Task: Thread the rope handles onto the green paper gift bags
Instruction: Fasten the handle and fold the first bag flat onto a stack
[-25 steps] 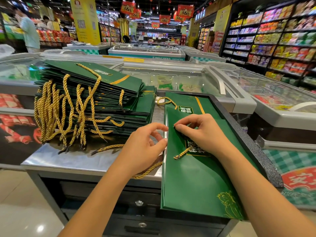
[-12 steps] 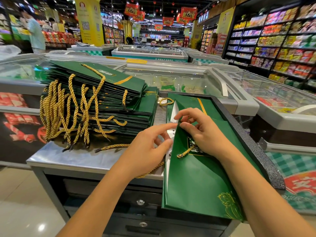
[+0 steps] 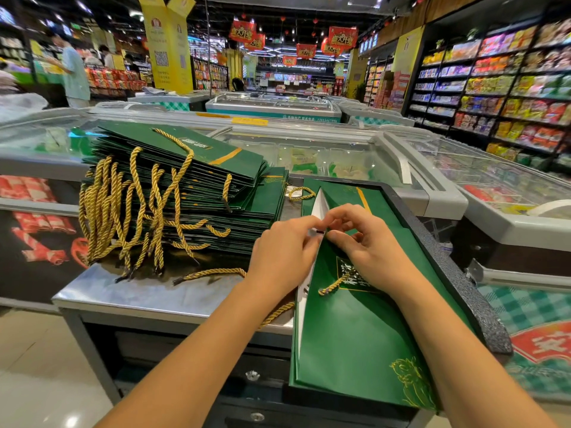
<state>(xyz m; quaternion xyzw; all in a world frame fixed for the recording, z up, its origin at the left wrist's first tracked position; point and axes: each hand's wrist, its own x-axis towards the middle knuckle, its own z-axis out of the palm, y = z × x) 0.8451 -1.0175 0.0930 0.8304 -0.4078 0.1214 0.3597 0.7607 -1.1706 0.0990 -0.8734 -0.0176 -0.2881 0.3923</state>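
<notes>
Writing on the green bag [image 3: 349, 335] is a gold-framed block of Chinese characters, half covered by the right hand [image 3: 367, 251]; I cannot read it. Red banners [image 3: 343, 37] overhead carry yellow characters.

One bag lies flat on a dark tray [image 3: 457, 273]. Its near end hangs over the edge of the metal table [image 3: 139, 291], and its left edge is opened, showing white inside. The left hand [image 3: 284, 257], fingers curled, pinches the black tip of a gold rope [image 3: 276, 314] at this opened edge. The right hand pinches the bag's edge just beside the tip.

One stack of bags [image 3: 185, 186] with ropes, too many to count, stands at the left. One loose rope [image 3: 213, 273] lies on the bare metal strip before it.
</notes>
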